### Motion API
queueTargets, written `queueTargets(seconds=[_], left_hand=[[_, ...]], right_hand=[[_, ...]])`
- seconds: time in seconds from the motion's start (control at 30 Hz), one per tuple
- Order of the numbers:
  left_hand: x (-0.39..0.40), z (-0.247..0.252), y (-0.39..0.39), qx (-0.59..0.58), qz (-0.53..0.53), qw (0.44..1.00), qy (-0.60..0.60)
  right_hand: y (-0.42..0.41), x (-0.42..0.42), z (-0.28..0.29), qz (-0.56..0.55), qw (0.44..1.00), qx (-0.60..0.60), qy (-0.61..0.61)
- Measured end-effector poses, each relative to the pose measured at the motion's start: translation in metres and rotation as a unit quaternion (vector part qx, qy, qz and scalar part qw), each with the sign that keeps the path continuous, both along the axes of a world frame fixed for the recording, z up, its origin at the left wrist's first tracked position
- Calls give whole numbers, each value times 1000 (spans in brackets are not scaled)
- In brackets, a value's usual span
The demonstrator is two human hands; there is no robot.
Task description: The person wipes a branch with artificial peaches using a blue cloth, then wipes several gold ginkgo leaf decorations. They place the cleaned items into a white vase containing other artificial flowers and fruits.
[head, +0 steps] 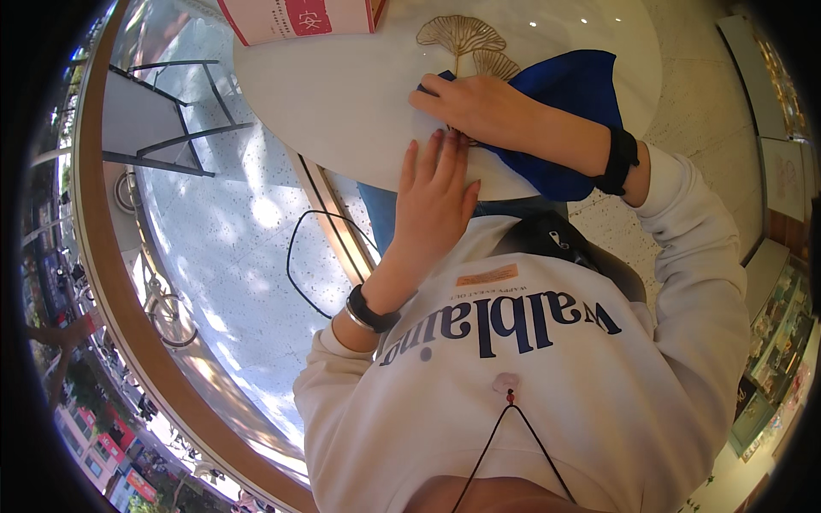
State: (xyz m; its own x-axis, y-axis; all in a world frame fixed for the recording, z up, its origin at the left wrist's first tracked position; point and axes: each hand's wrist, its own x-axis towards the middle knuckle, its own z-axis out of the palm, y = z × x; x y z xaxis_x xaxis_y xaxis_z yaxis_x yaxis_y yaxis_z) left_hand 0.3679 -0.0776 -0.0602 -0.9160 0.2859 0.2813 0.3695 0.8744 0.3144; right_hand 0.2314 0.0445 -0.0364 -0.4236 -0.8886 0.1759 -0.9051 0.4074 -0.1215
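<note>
A gold openwork ornament shaped like ginkgo leaves (460, 35) lies on the white tabletop (321, 96). Over its lower part my right hand (481, 109) grips a dark blue cloth (571, 90), and a bit of the cloth pokes out past the fingers. The rest of the cloth spreads under my right forearm and hangs over the table's near edge. My left hand (433, 192) rests palm down at that edge, fingers extended, fingertips at the ornament's lower end. My right hand hides the ornament's middle, so I cannot tell whether the left fingertips press on it.
A red and white box (301, 19) bearing writing stands at the table's far left. Beyond a window frame on the left are a folding sign stand (151, 122) and a bicycle (167, 314). A black bag (551, 237) with a zip lies at my waist. Display shelves (779, 327) line the right.
</note>
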Motion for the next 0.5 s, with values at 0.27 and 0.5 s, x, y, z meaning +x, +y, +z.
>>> queueTargets(seconds=[0.27,0.5], left_hand=[[-4,0,-1,-7,-12,1000,9],[-14,24,8,-90,2,996,11]], right_hand=[[30,-65,16,-180,983,-22,15],[67,-43,28,-151,971,-180,-38]])
